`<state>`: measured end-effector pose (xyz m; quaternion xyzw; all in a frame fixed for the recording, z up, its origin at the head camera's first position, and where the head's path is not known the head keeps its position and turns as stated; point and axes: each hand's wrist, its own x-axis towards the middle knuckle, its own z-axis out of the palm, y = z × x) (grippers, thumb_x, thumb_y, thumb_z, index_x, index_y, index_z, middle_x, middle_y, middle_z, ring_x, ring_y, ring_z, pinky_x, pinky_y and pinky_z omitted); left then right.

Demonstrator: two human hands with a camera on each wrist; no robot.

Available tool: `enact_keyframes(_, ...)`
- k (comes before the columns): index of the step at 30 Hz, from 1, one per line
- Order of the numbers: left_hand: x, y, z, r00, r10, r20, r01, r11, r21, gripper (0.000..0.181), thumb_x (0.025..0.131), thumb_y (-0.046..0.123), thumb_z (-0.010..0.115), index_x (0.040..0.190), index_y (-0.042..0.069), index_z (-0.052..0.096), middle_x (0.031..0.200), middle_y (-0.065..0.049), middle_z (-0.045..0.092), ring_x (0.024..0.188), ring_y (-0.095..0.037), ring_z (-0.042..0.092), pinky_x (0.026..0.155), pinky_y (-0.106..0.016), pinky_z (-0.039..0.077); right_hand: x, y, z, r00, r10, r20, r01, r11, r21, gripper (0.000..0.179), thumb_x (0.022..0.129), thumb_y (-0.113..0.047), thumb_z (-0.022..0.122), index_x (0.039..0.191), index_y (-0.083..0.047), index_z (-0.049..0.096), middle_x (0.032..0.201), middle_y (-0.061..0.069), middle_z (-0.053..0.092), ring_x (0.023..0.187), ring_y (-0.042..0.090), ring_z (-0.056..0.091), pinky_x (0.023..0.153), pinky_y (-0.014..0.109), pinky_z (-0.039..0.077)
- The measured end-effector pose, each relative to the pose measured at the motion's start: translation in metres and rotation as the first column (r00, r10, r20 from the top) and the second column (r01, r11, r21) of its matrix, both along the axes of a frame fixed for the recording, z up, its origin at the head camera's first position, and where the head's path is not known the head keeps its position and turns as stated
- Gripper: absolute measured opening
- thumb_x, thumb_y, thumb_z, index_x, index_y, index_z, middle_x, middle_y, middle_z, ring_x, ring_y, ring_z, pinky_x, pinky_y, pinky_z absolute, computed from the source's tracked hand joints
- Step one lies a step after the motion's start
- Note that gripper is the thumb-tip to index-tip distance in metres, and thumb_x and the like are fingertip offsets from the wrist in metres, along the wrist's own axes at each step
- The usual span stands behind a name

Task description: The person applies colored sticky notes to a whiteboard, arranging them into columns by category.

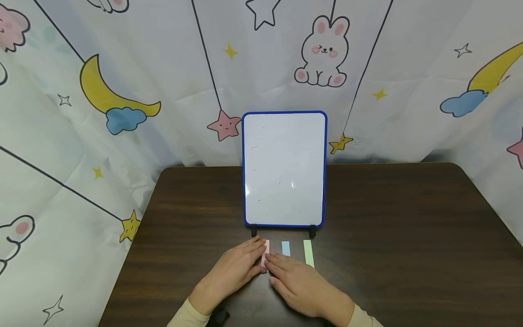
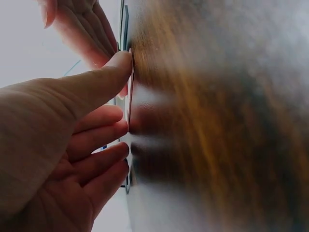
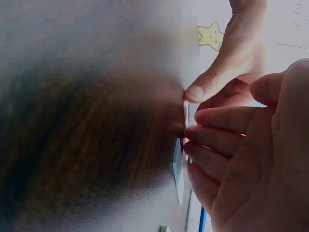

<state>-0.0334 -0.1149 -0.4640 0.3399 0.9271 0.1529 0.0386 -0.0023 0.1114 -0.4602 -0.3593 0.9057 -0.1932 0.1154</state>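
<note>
Your head view: bright, fairly even; soft shading in folds of your curtain (image 1: 175, 54). Small glare spots on your whiteboard (image 1: 286, 154); dull sheen on counter (image 1: 388, 218) near you. Your wrist views: dimmer, backlit; backdrop washed out pale behind your left hand (image 2: 43, 125) and right hand (image 3: 265, 169), palms in shade. Counter grain smeared, out of focus in both, with hazy pale reflections.

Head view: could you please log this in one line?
left hand: touches pink strip; right hand: touches pink strip; blue strip, green strip: further right; board: behind
</note>
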Motion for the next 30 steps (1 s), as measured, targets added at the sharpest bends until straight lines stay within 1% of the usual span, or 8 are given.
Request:
enact_keyframes(5,-0.0008,-0.0012,0.0001,1.0,0.01,0.006,-0.01,1.0,0.015,0.059,0.092,0.037,0.074,0.138,0.003,0.063,0.144,-0.01,0.062,0.139,-0.026,0.055,0.109,-0.04,0.052,0.0001,-0.0001,0.0001,1.0,-0.001,0.022,0.001,1.0,0.009,0.055,0.112,-0.043,0.024,0.154,-0.014,0.045,0.161,0.004,0.043,0.15,0.022,0.041,0.119,0.045,0.041)
enact_keyframes(8,-0.002,-0.001,0.0001,1.0,0.01,-0.001,-0.01,0.999,0.034,0.056,0.091,0.038,0.074,0.134,0.003,0.066,0.142,-0.01,0.063,0.137,-0.027,0.057,0.108,-0.04,0.053,0.0,0.0011,0.0025,0.999,-0.023,0.032,0.023,1.0,0.009,0.056,0.112,-0.044,0.024,0.153,-0.013,0.047,0.16,0.003,0.045,0.149,0.022,0.043,0.119,0.045,0.042)
enact_keyframes(12,-0.0034,0.0002,-0.0001,1.0,0.006,-0.025,-0.005,0.998,0.057,0.052,0.09,0.038,0.074,0.13,0.003,0.069,0.138,-0.011,0.066,0.133,-0.027,0.06,0.104,-0.04,0.055,-0.0001,0.0033,0.006,0.998,-0.056,0.005,0.056,0.998,-0.007,0.055,0.112,-0.042,0.028,0.149,-0.011,0.054,0.155,0.005,0.052,0.144,0.022,0.049,0.115,0.047,0.046)
enact_keyframes(15,-0.0038,0.0007,-0.0008,0.999,0.011,-0.04,-0.008,0.998,0.066,0.047,0.092,0.035,0.073,0.128,0.004,0.071,0.136,-0.01,0.068,0.131,-0.027,0.062,0.103,-0.04,0.056,-0.0001,0.0036,0.006,0.998,-0.058,-0.022,0.057,0.998,-0.025,0.053,0.112,-0.04,0.03,0.146,-0.009,0.057,0.152,0.006,0.055,0.141,0.023,0.053,0.113,0.047,0.048)
enact_keyframes(18,-0.0034,0.0014,-0.0009,0.999,0.018,-0.045,-0.014,0.997,0.076,0.043,0.094,0.033,0.071,0.126,0.005,0.072,0.135,-0.01,0.068,0.13,-0.026,0.063,0.102,-0.04,0.057,0.0001,0.0032,0.0055,0.998,-0.053,-0.026,0.052,0.998,-0.034,0.052,0.112,-0.039,0.03,0.145,-0.009,0.057,0.151,0.006,0.056,0.14,0.023,0.054,0.112,0.046,0.049)
enact_keyframes(21,-0.0029,0.0018,-0.0004,0.999,0.019,-0.049,-0.015,0.997,0.079,0.043,0.094,0.034,0.071,0.125,0.004,0.072,0.134,-0.01,0.069,0.129,-0.027,0.063,0.101,-0.04,0.057,0.0,0.0029,0.006,0.998,-0.055,-0.017,0.054,0.998,-0.039,0.052,0.112,-0.039,0.03,0.145,-0.009,0.057,0.15,0.006,0.057,0.14,0.023,0.054,0.112,0.046,0.049)
enact_keyframes(26,-0.0029,0.0027,0.0,0.999,0.028,-0.042,-0.025,0.997,0.074,0.048,0.091,0.036,0.074,0.126,0.004,0.072,0.135,-0.01,0.068,0.129,-0.026,0.063,0.101,-0.04,0.057,-0.0009,0.0034,0.0068,0.999,-0.054,0.001,0.054,0.998,-0.045,0.052,0.112,-0.039,0.029,0.146,-0.009,0.057,0.151,0.006,0.056,0.141,0.023,0.053,0.113,0.046,0.048)
enact_keyframes(30,-0.0042,0.0041,-0.0017,0.998,0.047,-0.037,-0.044,0.996,0.076,0.043,0.091,0.034,0.073,0.123,0.005,0.073,0.134,-0.009,0.069,0.128,-0.025,0.064,0.101,-0.041,0.057,-0.0007,0.0025,0.006,0.998,-0.056,0.001,0.056,0.997,-0.044,0.052,0.112,-0.038,0.029,0.146,-0.009,0.056,0.151,0.005,0.056,0.141,0.023,0.053,0.113,0.046,0.048)
